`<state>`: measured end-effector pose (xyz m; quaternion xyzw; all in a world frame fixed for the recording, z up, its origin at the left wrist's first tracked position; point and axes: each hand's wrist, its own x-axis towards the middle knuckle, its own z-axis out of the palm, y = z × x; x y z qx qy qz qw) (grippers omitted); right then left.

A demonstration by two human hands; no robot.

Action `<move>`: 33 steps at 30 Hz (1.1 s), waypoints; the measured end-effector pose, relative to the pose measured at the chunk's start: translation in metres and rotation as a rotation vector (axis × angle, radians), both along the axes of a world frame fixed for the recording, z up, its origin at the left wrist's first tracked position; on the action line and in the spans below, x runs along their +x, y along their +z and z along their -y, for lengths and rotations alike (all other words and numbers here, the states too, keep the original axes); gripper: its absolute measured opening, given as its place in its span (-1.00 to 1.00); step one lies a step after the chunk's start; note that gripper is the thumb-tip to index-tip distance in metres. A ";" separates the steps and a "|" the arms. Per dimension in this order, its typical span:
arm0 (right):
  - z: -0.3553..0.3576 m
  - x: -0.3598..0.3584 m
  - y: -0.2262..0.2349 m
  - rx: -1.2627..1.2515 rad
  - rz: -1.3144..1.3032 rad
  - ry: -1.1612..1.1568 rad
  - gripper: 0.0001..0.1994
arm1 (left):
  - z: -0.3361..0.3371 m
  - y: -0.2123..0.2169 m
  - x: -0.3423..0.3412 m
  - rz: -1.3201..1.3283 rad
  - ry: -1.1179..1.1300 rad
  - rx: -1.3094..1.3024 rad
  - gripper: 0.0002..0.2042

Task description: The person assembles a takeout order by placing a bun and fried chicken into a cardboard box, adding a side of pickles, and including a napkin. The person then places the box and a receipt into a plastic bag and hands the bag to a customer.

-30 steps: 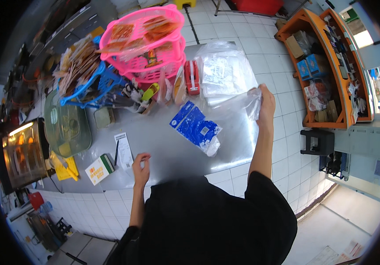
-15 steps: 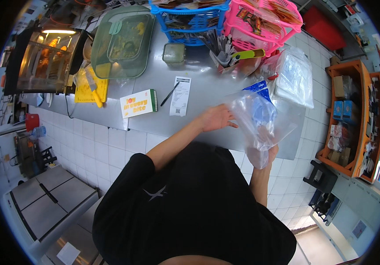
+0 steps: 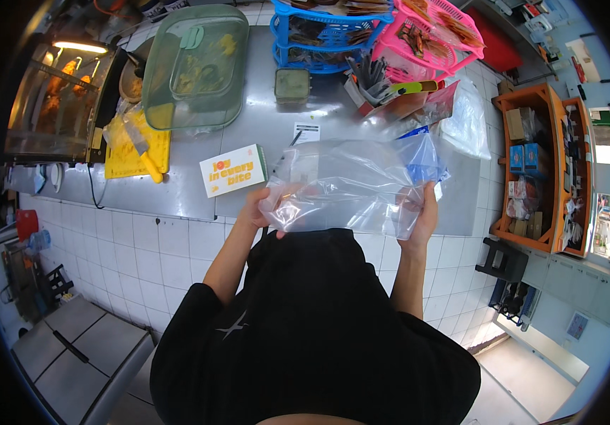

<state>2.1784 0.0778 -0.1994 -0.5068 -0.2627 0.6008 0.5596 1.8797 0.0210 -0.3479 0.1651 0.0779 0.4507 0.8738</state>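
A clear plastic bag [image 3: 347,180] is stretched flat between my hands, above the front edge of the steel table. My left hand [image 3: 257,209] grips its left end, some fingers showing through the film. At the other end, my right hand [image 3: 422,212] pinches the bag with the thumb on top. Behind the bag lies a receipt [image 3: 307,132], mostly covered by it, with a dark pen [image 3: 296,139] on it. A white food box [image 3: 234,171] with yellow lettering stands just left of the bag. Blue packaging [image 3: 424,157] shows beyond the right hand.
A yellow cutting board [image 3: 124,152] with a knife [image 3: 150,166] lies at left, beside a lit food warmer [image 3: 53,106]. Farther back are a large green lidded container [image 3: 149,99], a small one [image 3: 292,85], and blue [image 3: 284,53] and pink baskets [image 3: 432,67]. Clear bags [image 3: 468,124] lie at right.
The bag, bunched in my right hand before, is now spread wide toward the left. My left hand, empty earlier, has moved left and down and taken hold of its end.
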 end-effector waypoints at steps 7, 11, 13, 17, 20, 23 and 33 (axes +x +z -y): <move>0.020 -0.007 -0.016 0.050 0.173 0.246 -0.58 | 0.006 0.033 -0.026 -0.605 0.084 0.006 -0.42; 0.011 0.009 -0.045 0.087 0.403 0.453 -0.54 | -0.001 0.043 -0.044 -0.834 0.195 0.105 -0.73; 0.008 0.015 -0.066 0.139 0.479 0.506 -0.55 | 0.000 0.048 -0.056 -0.917 0.124 0.150 -0.73; 0.007 0.016 -0.111 0.115 0.530 0.575 -0.64 | 0.011 0.050 -0.056 -1.001 0.196 0.040 -0.74; 0.006 0.010 -0.137 0.221 0.874 0.670 -0.71 | 0.016 0.048 -0.054 -1.121 0.416 -0.036 -0.70; 0.006 0.006 -0.157 0.114 1.017 0.756 -0.73 | 0.018 0.049 -0.056 -1.056 0.464 -0.017 -0.74; 0.021 -0.039 -0.129 0.313 1.416 0.518 -0.72 | 0.034 0.071 -0.057 -1.327 0.337 0.230 -0.86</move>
